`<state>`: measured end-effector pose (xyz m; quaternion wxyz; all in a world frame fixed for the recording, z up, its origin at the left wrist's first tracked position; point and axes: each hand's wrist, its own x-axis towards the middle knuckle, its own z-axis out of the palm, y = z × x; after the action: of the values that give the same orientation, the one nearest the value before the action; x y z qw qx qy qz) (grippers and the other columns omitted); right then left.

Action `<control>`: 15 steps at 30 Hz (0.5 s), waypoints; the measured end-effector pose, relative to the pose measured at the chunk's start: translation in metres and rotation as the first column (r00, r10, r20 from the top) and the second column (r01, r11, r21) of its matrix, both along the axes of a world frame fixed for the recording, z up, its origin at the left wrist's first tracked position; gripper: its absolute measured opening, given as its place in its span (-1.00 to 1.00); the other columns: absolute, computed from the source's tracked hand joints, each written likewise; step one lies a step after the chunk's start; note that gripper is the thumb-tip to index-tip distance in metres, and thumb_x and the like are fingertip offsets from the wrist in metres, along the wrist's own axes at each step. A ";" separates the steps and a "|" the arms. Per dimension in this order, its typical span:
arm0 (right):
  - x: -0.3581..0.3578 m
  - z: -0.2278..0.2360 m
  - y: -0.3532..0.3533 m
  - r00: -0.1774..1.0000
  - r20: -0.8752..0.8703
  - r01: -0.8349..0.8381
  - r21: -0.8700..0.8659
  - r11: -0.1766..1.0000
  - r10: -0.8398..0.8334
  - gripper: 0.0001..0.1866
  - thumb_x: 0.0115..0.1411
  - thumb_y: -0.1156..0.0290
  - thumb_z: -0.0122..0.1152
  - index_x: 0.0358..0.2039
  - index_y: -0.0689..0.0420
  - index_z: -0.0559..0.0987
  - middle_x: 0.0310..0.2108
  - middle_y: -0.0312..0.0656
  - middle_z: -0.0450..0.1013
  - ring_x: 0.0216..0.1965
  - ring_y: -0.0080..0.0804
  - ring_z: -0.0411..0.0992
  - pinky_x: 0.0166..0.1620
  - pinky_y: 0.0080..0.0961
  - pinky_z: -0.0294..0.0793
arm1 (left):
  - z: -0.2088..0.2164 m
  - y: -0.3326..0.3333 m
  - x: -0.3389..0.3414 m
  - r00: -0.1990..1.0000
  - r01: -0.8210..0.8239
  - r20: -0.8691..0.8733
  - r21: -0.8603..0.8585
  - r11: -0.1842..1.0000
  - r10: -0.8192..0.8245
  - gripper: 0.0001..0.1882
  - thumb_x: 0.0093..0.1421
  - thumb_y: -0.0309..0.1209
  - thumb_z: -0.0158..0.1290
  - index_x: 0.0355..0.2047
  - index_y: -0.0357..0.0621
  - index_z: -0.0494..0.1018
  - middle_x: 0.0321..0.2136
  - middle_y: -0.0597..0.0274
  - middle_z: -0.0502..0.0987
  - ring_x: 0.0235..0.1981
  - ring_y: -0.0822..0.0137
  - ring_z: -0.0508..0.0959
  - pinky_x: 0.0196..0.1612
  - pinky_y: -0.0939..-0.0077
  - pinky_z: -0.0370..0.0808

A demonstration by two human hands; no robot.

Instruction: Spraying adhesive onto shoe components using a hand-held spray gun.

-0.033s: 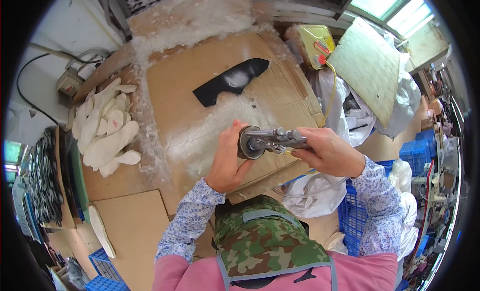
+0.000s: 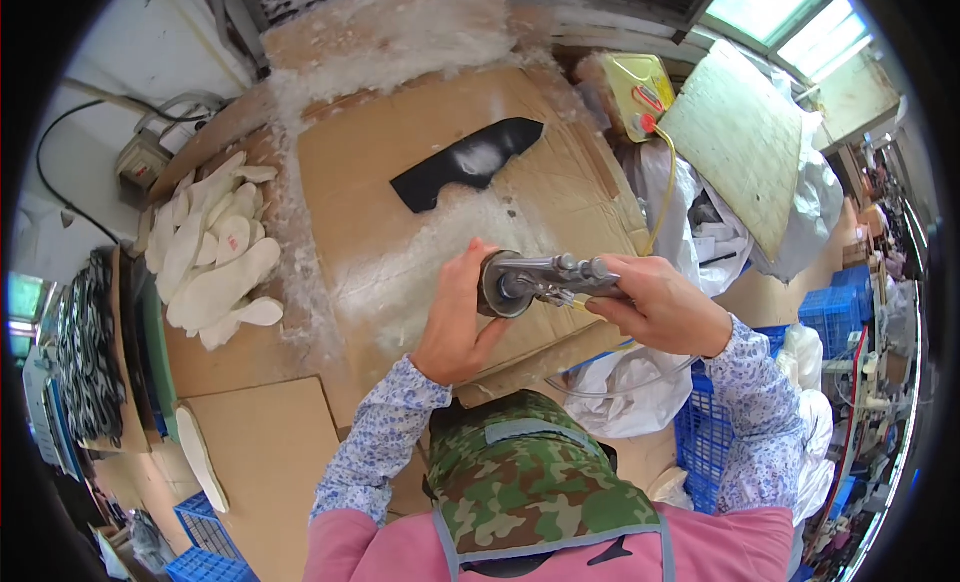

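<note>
A: What are the two hands holding?
B: They are gripping a metal spray gun (image 2: 562,273) over the near right part of a cardboard sheet (image 2: 365,197), which is covering the table (image 2: 235,364).
A: Which way is the spray gun lying?
B: Its long axis is running almost level from left to right, with the round cup (image 2: 504,285) sitting at the left end and the body stretching toward the right hand (image 2: 665,307). Where the nozzle is pointing I can't say for sure, since the fittings are crowding together there.
A: And the fingers?
B: On the left hand (image 2: 455,322) they are curving around the far side of the cup, while the thumb is pressing its near side. The right fingers are folding around the gun's right end.
A: What is lying beyond?
B: A flat black cut piece (image 2: 467,166) is resting on the cardboard, its long axis slanting from near left to far right. Pale insoles (image 2: 222,257) are heaping up on the left. At far right a yellow can (image 2: 638,92) is standing, and a yellow tube (image 2: 669,192) is leading from its red cap (image 2: 646,123) down toward the right hand.
</note>
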<state>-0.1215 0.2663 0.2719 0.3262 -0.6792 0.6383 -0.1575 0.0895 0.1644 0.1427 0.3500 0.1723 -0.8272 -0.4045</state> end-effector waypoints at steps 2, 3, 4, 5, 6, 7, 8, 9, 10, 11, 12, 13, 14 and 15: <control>0.002 -0.002 -0.001 1.000 0.002 -0.002 -0.022 1.000 0.002 -0.81 0.12 0.46 0.13 -0.32 0.25 0.35 -0.48 0.07 0.36 -0.38 0.12 0.35 -0.36 -0.14 0.30 | 0.002 -0.002 0.004 0.999 -0.042 0.004 0.004 0.999 0.042 -0.23 -0.08 -0.59 0.15 0.15 -0.33 0.08 0.00 -0.09 0.28 0.09 -0.09 0.25 0.31 0.12 -0.04; 0.004 -0.003 -0.001 1.000 0.006 0.014 -0.044 0.999 -0.014 -0.81 0.12 0.46 0.13 -0.31 0.25 0.36 -0.48 0.07 0.36 -0.38 0.12 0.35 -0.35 -0.14 0.31 | 0.001 -0.004 0.006 0.999 -0.035 0.016 -0.006 0.999 0.035 -0.21 -0.08 -0.59 0.15 0.17 -0.33 0.06 0.02 -0.09 0.27 0.10 -0.10 0.24 0.29 0.12 -0.01; 0.008 -0.004 -0.001 1.000 0.003 0.001 -0.050 0.999 -0.001 -0.81 0.12 0.46 0.13 -0.31 0.25 0.36 -0.48 0.07 0.36 -0.38 0.12 0.35 -0.35 -0.14 0.31 | 0.001 -0.005 0.008 0.999 -0.027 0.029 -0.016 1.000 0.027 -0.19 -0.09 -0.59 0.15 0.18 -0.34 0.04 0.04 -0.10 0.26 0.11 -0.11 0.23 0.28 0.12 0.02; 0.013 -0.004 0.002 1.000 -0.008 0.001 -0.094 0.996 -0.002 -0.80 0.12 0.46 0.14 -0.30 0.26 0.36 -0.48 0.06 0.36 -0.38 0.12 0.35 -0.35 -0.14 0.30 | 0.002 -0.005 0.008 0.999 -0.034 0.024 -0.020 0.999 0.035 -0.19 -0.09 -0.59 0.15 0.18 -0.34 0.04 0.04 -0.10 0.26 0.11 -0.11 0.23 0.28 0.12 0.02; 0.015 -0.004 0.004 1.000 -0.017 0.002 -0.139 0.990 -0.005 -0.79 0.12 0.46 0.14 -0.29 0.27 0.36 -0.48 0.06 0.36 -0.39 0.12 0.35 -0.35 -0.14 0.30 | 0.004 -0.005 0.008 1.000 -0.017 -0.009 -0.072 0.997 0.017 -0.14 -0.07 -0.58 0.16 0.22 -0.32 -0.01 0.06 -0.14 0.26 0.09 -0.13 0.25 0.21 0.12 0.11; 0.013 -0.004 0.003 1.000 -0.019 -0.002 -0.146 0.989 -0.001 -0.79 0.12 0.46 0.14 -0.29 0.27 0.36 -0.48 0.06 0.36 -0.39 0.12 0.35 -0.35 -0.14 0.30 | 0.006 -0.005 0.007 0.999 0.000 -0.039 -0.126 0.992 -0.005 -0.09 -0.05 -0.58 0.17 0.27 -0.31 -0.07 0.07 -0.18 0.25 0.07 -0.15 0.26 0.14 0.12 0.20; 0.009 -0.006 0.004 1.000 -0.006 0.005 -0.109 0.994 -0.006 -0.79 0.12 0.46 0.14 -0.29 0.27 0.36 -0.48 0.07 0.36 -0.38 0.11 0.35 -0.35 -0.14 0.30 | 0.006 -0.005 0.007 0.999 -0.002 -0.039 -0.133 0.991 -0.003 -0.09 -0.05 -0.58 0.17 0.27 -0.31 -0.07 0.07 -0.18 0.25 0.07 -0.15 0.26 0.14 0.12 0.20; 0.006 -0.007 0.004 1.000 0.008 0.014 -0.073 0.997 -0.013 -0.78 0.12 0.45 0.14 -0.29 0.28 0.36 -0.48 0.07 0.36 -0.38 0.10 0.35 -0.35 -0.15 0.31 | 0.007 -0.006 0.005 0.999 -0.003 -0.041 -0.154 0.988 -0.003 -0.06 -0.06 -0.59 0.17 0.28 -0.31 -0.10 0.07 -0.18 0.25 0.06 -0.14 0.27 0.14 0.12 0.20; 0.003 -0.007 0.005 1.000 0.011 0.016 -0.083 0.996 -0.015 -0.78 0.12 0.45 0.14 -0.29 0.28 0.36 -0.48 0.07 0.36 -0.38 0.10 0.35 -0.35 -0.15 0.31 | 0.009 -0.006 0.004 0.999 -0.003 -0.042 -0.177 0.984 -0.005 -0.03 -0.07 -0.61 0.17 0.29 -0.31 -0.14 0.07 -0.17 0.26 0.05 -0.14 0.27 0.13 0.12 0.21; 0.000 -0.007 0.006 1.000 -0.010 0.004 -0.112 0.994 -0.005 -0.79 0.12 0.45 0.14 -0.29 0.27 0.37 -0.47 0.08 0.37 -0.37 0.12 0.35 -0.35 -0.14 0.30 | 0.012 -0.008 0.001 0.999 0.003 -0.039 -0.186 0.982 -0.011 -0.03 -0.07 -0.61 0.17 0.29 -0.31 -0.14 0.07 -0.17 0.26 0.05 -0.14 0.27 0.13 0.12 0.21; -0.003 -0.007 0.007 1.000 -0.029 -0.007 -0.141 0.990 0.003 -0.79 0.12 0.45 0.14 -0.29 0.26 0.37 -0.46 0.08 0.37 -0.36 0.13 0.35 -0.35 -0.13 0.30 | 0.016 -0.010 -0.001 1.000 0.023 -0.015 -0.168 0.986 -0.026 -0.03 -0.08 -0.61 0.17 0.29 -0.30 -0.15 0.09 -0.13 0.25 0.07 -0.12 0.27 0.16 0.15 0.19; -0.006 -0.009 0.008 1.000 -0.025 0.002 -0.153 0.988 -0.006 -0.79 0.12 0.45 0.14 -0.29 0.26 0.37 -0.46 0.08 0.37 -0.36 0.13 0.35 -0.35 -0.13 0.30 | 0.019 -0.012 -0.003 0.999 0.044 0.009 -0.149 0.988 -0.043 -0.02 -0.09 -0.62 0.16 0.29 -0.29 -0.15 0.12 -0.09 0.23 0.09 -0.09 0.26 0.19 0.17 0.17; -0.010 -0.012 0.009 1.000 -0.020 -0.015 -0.210 0.978 0.011 -0.79 0.13 0.45 0.13 -0.27 0.28 0.37 -0.48 0.07 0.38 -0.42 0.08 0.37 -0.38 -0.17 0.32 | 0.023 -0.013 -0.004 0.998 0.058 0.014 -0.159 0.986 -0.056 -0.02 -0.09 -0.62 0.16 0.29 -0.29 -0.15 0.12 -0.09 0.23 0.09 -0.09 0.26 0.19 0.17 0.17; -0.013 -0.013 0.010 0.999 -0.017 -0.032 -0.265 0.964 0.028 -0.78 0.15 0.45 0.13 -0.26 0.29 0.38 -0.50 0.06 0.39 -0.48 0.02 0.39 -0.41 -0.21 0.35 | 0.026 -0.014 -0.006 0.998 0.051 0.053 -0.182 0.982 -0.042 -0.01 -0.09 -0.62 0.16 0.29 -0.29 -0.17 0.12 -0.08 0.23 0.08 -0.07 0.28 0.18 0.19 0.19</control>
<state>-0.1348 0.2764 0.2585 0.2304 -0.7273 0.6034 -0.2322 0.0837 0.1500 0.1682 0.3348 0.1299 -0.8729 -0.3303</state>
